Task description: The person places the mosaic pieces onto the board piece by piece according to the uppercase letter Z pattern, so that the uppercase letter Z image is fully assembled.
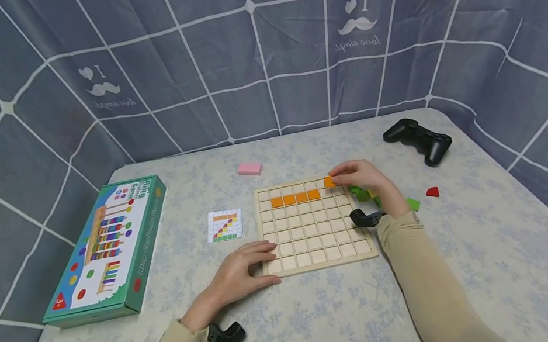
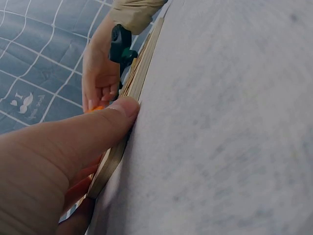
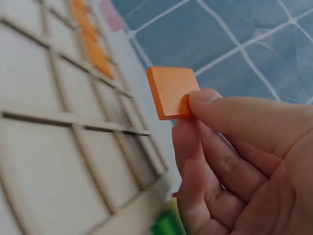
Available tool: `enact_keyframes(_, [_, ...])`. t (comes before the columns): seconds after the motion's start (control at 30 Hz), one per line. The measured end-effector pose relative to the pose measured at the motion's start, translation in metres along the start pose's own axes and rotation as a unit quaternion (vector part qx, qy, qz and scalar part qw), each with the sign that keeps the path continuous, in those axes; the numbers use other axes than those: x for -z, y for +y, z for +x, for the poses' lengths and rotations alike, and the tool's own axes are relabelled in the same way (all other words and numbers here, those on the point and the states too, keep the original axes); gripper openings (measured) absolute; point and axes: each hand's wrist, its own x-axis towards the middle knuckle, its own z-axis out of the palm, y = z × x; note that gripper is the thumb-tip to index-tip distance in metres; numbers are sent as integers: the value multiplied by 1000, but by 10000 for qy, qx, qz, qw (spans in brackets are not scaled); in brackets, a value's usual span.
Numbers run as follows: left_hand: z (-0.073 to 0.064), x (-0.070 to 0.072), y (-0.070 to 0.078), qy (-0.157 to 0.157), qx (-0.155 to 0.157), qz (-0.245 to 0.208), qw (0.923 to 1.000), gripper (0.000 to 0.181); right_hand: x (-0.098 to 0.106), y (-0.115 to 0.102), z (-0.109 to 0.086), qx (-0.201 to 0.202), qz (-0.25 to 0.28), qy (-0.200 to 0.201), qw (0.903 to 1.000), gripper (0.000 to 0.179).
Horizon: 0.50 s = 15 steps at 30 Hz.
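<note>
My right hand (image 1: 362, 175) pinches an orange square tile (image 3: 172, 93) between thumb and fingertips. In the head view it hovers over the far right corner of a wooden grid board (image 1: 320, 266). Several orange tiles (image 1: 289, 200) sit side by side in one row of the board; other visible cells show bare wood. My left hand (image 1: 241, 270) holds the board's near left corner, thumb along the front edge in the left wrist view (image 2: 124, 106) and fingers at the left side. Left of the board lies a pattern card (image 1: 225, 225) with coloured squares.
Green tiles (image 1: 361, 194) lie partly hidden under my right hand, with a red piece (image 1: 432, 192) farther right. A black game controller (image 1: 418, 140) rests at the back right. A pink block (image 1: 249, 169) lies behind the board; a green game box (image 1: 105, 249) stands left.
</note>
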Motion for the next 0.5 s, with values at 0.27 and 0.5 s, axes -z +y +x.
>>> enact_keyframes(0.27, [0, 1, 2, -3, 15, 4, 10000, 45, -13, 3, 5, 32, -816, 40, 9966, 27])
enact_keyframes(0.5, [0, 2, 3, -109, 116, -59, 9999, 46, -17, 2, 4, 4, -1037, 14, 9946, 26])
